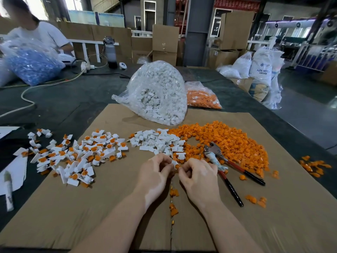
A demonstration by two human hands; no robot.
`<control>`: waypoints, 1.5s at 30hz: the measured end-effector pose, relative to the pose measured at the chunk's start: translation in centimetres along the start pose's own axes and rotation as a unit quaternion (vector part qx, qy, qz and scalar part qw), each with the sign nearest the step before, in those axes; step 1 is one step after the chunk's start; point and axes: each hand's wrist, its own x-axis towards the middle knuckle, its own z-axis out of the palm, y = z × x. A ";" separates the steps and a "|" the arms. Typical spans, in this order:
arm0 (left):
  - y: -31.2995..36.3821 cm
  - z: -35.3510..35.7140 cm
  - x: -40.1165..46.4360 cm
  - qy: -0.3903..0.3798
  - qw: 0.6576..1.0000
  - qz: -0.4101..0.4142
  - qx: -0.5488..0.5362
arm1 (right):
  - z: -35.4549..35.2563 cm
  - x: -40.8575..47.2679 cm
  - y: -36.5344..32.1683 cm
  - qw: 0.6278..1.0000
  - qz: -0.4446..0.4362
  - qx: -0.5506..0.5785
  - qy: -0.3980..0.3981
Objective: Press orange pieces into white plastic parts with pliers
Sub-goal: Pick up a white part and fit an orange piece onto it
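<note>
Your left hand (pixel 155 170) pinches a white plastic part (pixel 174 163) while your right hand (pixel 197 173) pinches an orange piece (pixel 177 166) against its mouth, likely seating it by feel before squeezing. The pliers (pixel 221 161) lie just beside your right hand on the cardboard sheet (pixel 109 207) that covers the counter, ungripped yet within easy reach. Loose white parts (pixel 158 142) and the orange pile (pixel 228 141) sit straight ahead as feedstock; finished assemblies (pixel 76 157) are heaped to your left, apart from the raw stock.

1 head-worn wide-angle view, looking forward and down, close over the cardboard sheet (pixel 113 207), factory hall beyond
</note>
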 end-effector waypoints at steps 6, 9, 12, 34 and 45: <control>-0.1 0.2 -0.3 0.002 0.998 0.048 0.045 | 0.1 0.0 0.1 1.000 0.004 0.021 -0.020; -0.2 0.3 -0.4 -0.009 0.993 0.080 0.090 | 0.0 -0.1 0.0 0.999 0.002 0.032 -0.027; -0.4 0.3 -0.2 -0.004 0.998 0.047 0.050 | -0.2 0.0 -0.1 0.998 -0.002 0.051 -0.028; 0.3 -0.5 -0.3 -0.017 0.997 -0.010 -0.074 | -0.7 -0.1 -0.5 0.993 -0.063 0.094 0.026; 0.4 -0.5 0.1 -0.005 0.991 -0.029 -0.133 | -1.8 0.0 0.1 0.996 0.028 0.023 0.082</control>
